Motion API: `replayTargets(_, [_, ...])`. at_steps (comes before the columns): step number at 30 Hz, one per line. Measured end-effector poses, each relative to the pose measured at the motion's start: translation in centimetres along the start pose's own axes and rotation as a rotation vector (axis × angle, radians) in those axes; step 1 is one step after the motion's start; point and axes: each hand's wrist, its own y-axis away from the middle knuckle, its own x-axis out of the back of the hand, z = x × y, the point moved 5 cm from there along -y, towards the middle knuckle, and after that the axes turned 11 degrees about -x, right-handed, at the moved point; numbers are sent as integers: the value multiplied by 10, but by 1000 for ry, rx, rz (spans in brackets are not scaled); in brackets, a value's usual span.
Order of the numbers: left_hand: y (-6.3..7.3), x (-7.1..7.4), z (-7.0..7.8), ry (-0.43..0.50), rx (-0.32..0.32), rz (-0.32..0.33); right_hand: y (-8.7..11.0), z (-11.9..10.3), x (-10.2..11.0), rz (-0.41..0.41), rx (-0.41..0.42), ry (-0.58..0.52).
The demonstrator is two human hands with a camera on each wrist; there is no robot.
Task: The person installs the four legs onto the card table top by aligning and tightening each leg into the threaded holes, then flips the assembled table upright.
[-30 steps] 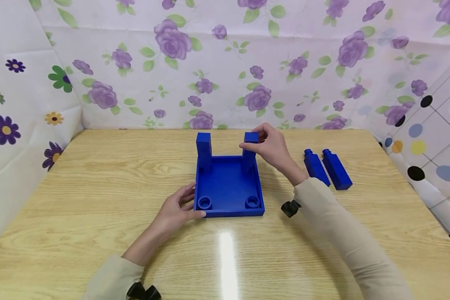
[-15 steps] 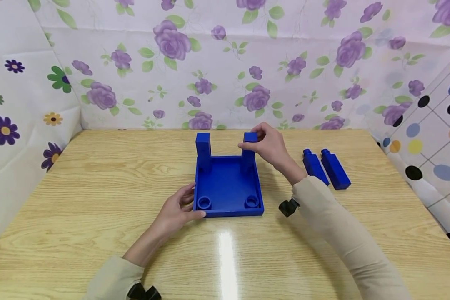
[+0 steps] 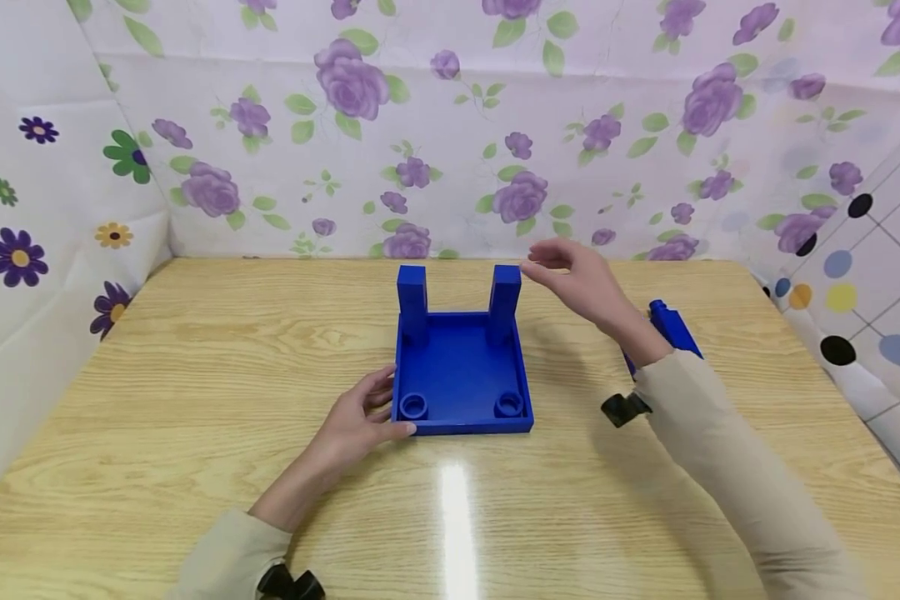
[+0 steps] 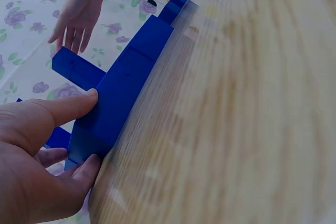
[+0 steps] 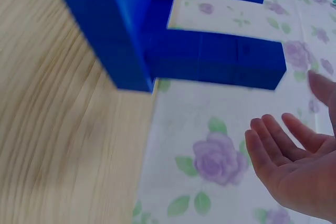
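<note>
A blue square panel (image 3: 465, 367) with a raised rim lies on the table, looking like an upside-down toy table. Upright at its back corners stand two blue legs, the left leg (image 3: 412, 292) and the right leg (image 3: 504, 300). Round sockets show bare at the front corners, left socket (image 3: 414, 407) and right socket (image 3: 508, 405). My left hand (image 3: 356, 417) grips the panel's front left corner, thumb on the front edge and fingers along the side. Just right of the right leg's top, my right hand (image 3: 585, 279) hovers with relaxed fingers; the right wrist view shows its palm (image 5: 304, 174) holding nothing.
A loose blue leg (image 3: 675, 327) with a narrow neck lies on the wooden table (image 3: 195, 400) at the right. Beside it another loose leg is mostly hidden behind my right forearm. A flowered cloth (image 3: 270, 125) hangs behind the table.
My right hand has let go of the back right leg and moved off to the right. The leg stays upright in the corner. My left hand keeps its grip on the panel.
</note>
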Motion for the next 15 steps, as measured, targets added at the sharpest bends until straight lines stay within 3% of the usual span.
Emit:
replayTargets(6, [-1,1,0,2,9,-3,20,31,22,64,-29,100])
replayTargets(15, [1,2,2,11,5,-1,55,81,49,203,-80,158])
